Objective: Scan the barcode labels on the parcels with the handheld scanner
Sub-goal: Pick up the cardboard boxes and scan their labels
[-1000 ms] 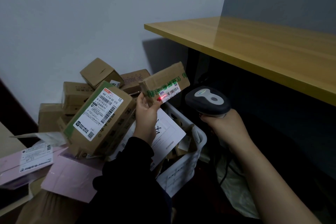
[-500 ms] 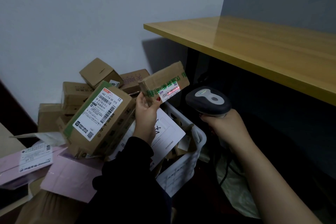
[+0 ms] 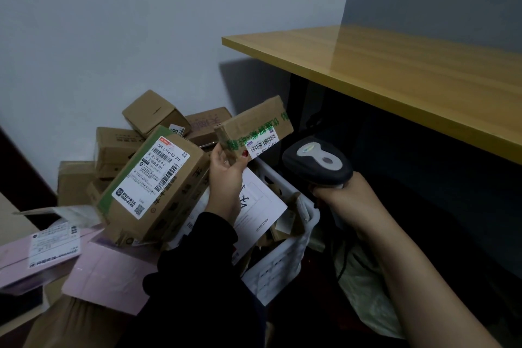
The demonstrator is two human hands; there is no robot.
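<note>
My left hand (image 3: 226, 178) holds up a small brown cardboard parcel (image 3: 254, 124) with green tape; its white barcode label (image 3: 262, 142) faces the scanner. My right hand (image 3: 347, 192) grips the handle of the dark handheld scanner (image 3: 316, 162), whose head sits just right of and below the label, a short gap apart. No red light shows on the label. A larger brown parcel (image 3: 152, 186) with a big white label leans on the pile to the left.
Several brown boxes (image 3: 118, 147) are heaped against the grey wall. Pink mailers (image 3: 107, 271) lie at lower left. A white plastic basket (image 3: 282, 263) holds papers and scraps. A yellow wooden tabletop (image 3: 395, 73) juts out at right, dark beneath.
The red scan light on the small parcel's label has moved right and then gone out. Both hands stay almost where they were.
</note>
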